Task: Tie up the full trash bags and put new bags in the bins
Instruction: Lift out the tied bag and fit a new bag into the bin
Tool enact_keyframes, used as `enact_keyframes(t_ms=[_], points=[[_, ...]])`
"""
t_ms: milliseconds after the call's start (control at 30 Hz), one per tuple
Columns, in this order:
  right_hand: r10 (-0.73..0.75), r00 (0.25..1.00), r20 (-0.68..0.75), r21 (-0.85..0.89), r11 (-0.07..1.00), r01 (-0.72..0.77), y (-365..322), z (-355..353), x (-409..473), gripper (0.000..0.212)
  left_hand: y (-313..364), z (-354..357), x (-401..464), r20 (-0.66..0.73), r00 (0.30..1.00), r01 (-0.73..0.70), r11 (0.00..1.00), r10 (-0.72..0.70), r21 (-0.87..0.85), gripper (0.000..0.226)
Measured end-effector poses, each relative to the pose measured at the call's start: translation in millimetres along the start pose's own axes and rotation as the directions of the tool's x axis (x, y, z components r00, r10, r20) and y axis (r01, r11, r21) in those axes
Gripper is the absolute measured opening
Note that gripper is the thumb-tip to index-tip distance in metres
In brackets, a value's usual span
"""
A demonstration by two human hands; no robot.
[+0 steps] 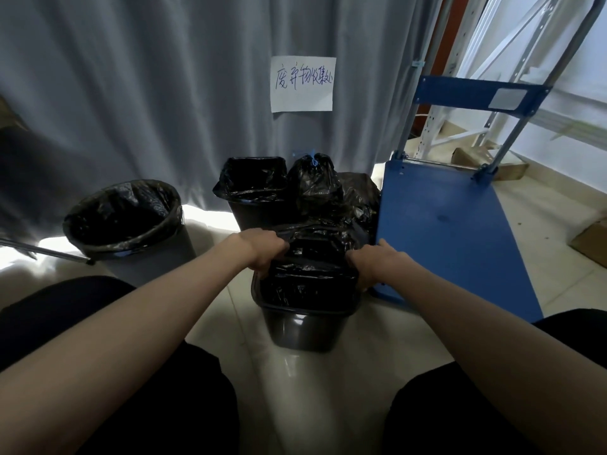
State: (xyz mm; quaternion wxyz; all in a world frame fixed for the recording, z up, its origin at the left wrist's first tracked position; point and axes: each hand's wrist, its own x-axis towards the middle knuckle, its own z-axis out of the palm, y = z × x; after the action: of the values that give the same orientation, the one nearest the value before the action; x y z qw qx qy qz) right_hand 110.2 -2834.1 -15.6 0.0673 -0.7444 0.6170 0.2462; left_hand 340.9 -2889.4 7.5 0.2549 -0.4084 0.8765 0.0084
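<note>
A small black rectangular bin (pixel 303 326) stands on the floor between my knees, with a black bag (pixel 312 277) lying in its mouth. My left hand (pixel 262 251) grips the bag's edge at the bin's left rim. My right hand (pixel 372 262) grips the bag at the right rim. Behind it stands a second black square bin (pixel 254 205) lined with a bag. A tied full bag (pixel 315 182) with a blue drawstring sits next to that bin. A round grey bin (pixel 128 224) lined with a black bag stands to the left.
A blue platform trolley (pixel 450 224) with a raised handle is close on the right, touching distance from my right hand. A grey curtain with a handwritten paper sign (pixel 302 83) hangs behind. Cardboard boxes (pixel 591 241) lie at far right. My dark trousered knees frame the bottom.
</note>
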Motion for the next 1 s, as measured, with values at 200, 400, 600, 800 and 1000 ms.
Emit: enact_keyframes(t_ms=[200, 400, 600, 800, 1000], points=[[-0.138, 0.979, -0.152, 0.051, 0.988, 0.147, -6, 6, -6, 0.019, 8, 7, -9, -0.126, 0.984, -0.123, 0.992, 0.126, 0.033, 0.02], [-0.219, 0.974, -0.06, 0.251, 0.941, 0.227, -10, 7, -15, 0.026, 10, 12, -22, -0.016, 0.994, -0.111, 0.99, 0.11, -0.088, 0.02], [-0.241, 0.97, 0.042, 0.302, 0.928, 0.218, -18, 8, -24, 0.034, 16, 19, -33, 0.029, 0.994, -0.106, 0.989, 0.11, -0.107, 0.023], [-0.217, 0.971, 0.095, 0.277, 0.943, 0.184, -25, -1, -35, 0.045, 20, 18, -43, 0.053, 0.993, -0.101, 0.986, 0.109, -0.131, 0.019], [-0.191, 0.947, 0.26, 0.206, 0.969, 0.139, -28, -4, -40, 0.037, 26, 14, -48, 0.066, 0.992, -0.101, 0.99, 0.108, -0.099, 0.022]])
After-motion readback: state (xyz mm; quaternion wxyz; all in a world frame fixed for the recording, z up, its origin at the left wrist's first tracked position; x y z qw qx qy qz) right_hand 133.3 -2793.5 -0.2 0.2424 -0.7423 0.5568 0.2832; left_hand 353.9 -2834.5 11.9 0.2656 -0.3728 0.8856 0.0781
